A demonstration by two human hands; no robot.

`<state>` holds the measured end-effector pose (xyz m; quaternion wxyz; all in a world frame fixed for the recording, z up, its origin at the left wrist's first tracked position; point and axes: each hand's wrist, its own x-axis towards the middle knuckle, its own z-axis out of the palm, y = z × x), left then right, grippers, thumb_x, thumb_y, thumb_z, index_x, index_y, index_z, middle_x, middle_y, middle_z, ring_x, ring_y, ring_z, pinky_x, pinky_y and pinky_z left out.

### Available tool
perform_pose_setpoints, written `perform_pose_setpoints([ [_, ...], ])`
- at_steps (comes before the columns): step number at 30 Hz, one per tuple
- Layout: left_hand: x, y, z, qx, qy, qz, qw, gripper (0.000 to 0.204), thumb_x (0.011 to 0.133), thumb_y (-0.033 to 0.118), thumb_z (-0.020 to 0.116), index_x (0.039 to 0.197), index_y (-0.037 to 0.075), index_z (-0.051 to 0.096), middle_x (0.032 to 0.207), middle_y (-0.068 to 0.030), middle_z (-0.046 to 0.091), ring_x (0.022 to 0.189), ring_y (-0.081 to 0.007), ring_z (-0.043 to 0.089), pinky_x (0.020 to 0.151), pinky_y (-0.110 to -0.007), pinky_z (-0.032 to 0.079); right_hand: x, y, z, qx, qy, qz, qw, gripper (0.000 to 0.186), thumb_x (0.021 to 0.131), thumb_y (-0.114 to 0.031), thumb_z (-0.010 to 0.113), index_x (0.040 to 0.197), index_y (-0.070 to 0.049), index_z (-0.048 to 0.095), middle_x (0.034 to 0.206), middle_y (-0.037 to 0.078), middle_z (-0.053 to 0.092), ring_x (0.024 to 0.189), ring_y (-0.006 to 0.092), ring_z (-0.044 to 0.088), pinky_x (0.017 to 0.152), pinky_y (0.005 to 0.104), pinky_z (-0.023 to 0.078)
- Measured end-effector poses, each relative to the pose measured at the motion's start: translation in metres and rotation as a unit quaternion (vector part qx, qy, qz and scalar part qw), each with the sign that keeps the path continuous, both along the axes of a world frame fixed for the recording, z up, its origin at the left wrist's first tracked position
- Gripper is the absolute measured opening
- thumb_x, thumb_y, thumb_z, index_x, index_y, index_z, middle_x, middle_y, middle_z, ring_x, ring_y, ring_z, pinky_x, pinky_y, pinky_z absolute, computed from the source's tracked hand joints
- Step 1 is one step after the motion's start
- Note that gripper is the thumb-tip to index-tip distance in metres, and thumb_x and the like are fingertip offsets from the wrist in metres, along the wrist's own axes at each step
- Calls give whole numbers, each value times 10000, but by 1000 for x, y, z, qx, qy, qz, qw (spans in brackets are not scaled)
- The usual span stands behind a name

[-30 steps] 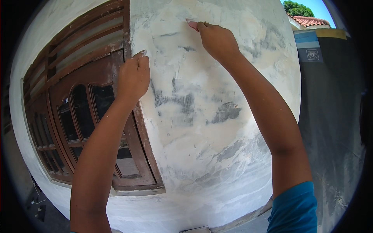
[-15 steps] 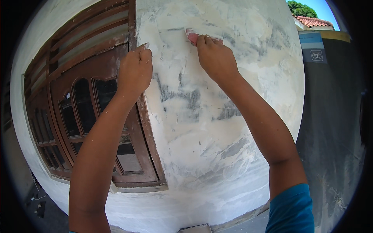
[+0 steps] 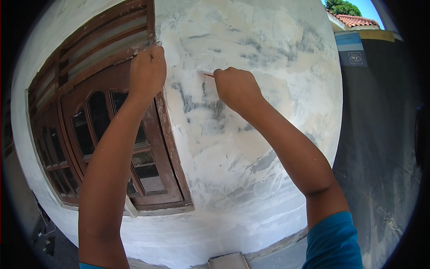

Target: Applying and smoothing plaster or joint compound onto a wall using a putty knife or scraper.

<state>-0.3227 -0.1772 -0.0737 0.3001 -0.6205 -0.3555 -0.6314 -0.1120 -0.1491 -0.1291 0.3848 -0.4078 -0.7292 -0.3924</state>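
Observation:
My right hand (image 3: 238, 89) is closed around a putty knife (image 3: 206, 73). Its thin, whitish blade edge points left at the patchy plastered wall (image 3: 242, 161), and the rest of the tool is hidden by my fist. Over by the upper right corner of the window frame, my left hand (image 3: 148, 74) is also closed. A greyish, smeared edge shows above its fingers, but I cannot make out what it belongs to. White and beige filler covers the wall, with dark grey patches showing through between the hands and below them.
A brown wooden window (image 3: 172, 157) with glass panes and slats fills the left side. Dark sheeting (image 3: 380, 112) hangs at the right. A shallow tray-like object (image 3: 228, 261) lies at the wall's foot. Beyond are a tiled roof (image 3: 358, 20) and a tree (image 3: 342, 7).
My right hand has moved down and a little left along the wall, turning the putty knife so that only a thin edge shows. My left hand has shifted slightly up and left.

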Motion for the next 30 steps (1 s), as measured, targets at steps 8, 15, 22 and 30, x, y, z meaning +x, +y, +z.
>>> perform_pose_setpoints([
  [8, 28, -19, -12, -24, -9, -17, 1000, 424, 939, 278, 370, 873, -54, 625, 877, -331, 621, 854, -521, 587, 821, -521, 475, 26, 48, 35, 197, 46, -66, 977, 172, 891, -79, 557, 1000, 30, 632, 845, 156, 701, 736, 266, 710, 585, 351, 565],
  [15, 10, -7, -26, -32, -1, -14, 999, 385, 933, 247, 394, 864, -55, 623, 852, -333, 613, 850, -525, 582, 800, -529, 466, 4, 60, -69, 226, -56, -43, 972, 338, 837, -64, 611, 1127, 110, 621, 1036, 256, 704, 969, 315, 721, 716, 353, 610],
  [22, 7, -2, -20, -18, 14, -18, 1000, 371, 938, 238, 408, 862, -61, 615, 834, -334, 609, 825, -522, 581, 800, -534, 466, 92, 46, 48, 205, 149, -79, 964, 154, 904, -35, 488, 1028, -19, 580, 921, 158, 710, 768, 339, 700, 640, 453, 565],
  [30, 22, 14, -30, -49, -9, -19, 999, 370, 939, 247, 410, 891, -52, 623, 844, -335, 604, 836, -517, 583, 796, -527, 464, 66, 94, -74, 222, -60, -122, 966, 371, 879, -55, 542, 1220, 90, 567, 1072, 226, 698, 916, 311, 731, 640, 371, 598],
])
